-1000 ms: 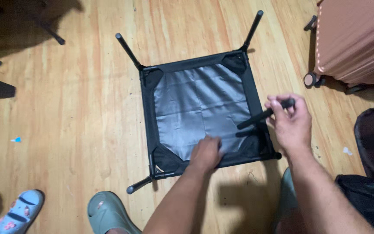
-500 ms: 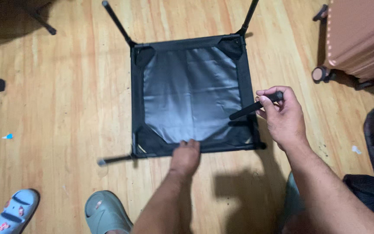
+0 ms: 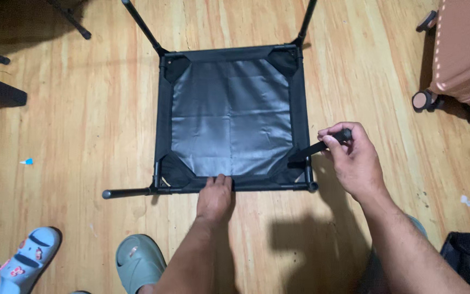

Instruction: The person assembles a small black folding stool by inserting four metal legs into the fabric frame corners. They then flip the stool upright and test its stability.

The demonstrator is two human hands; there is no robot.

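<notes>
Black fabric stool frame point(image 3: 229, 122) lies upside down on wooden floor point(image 3: 82, 120), three legs sticking out. Left hand point(image 3: 214, 197) presses near edge bar, fingers together, flat on frame. Right hand point(image 3: 354, 160) fingers pinch loose black leg point(image 3: 317, 148), lower end at near right corner. Green slipper point(image 3: 140, 261) by left forearm, pink suitcase point(image 3: 463, 49) far right

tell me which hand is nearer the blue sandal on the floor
Left. The left hand presses the near edge of the black frame, closer to the blue sandal. The right hand holds a black leg at the frame's far side.
</notes>
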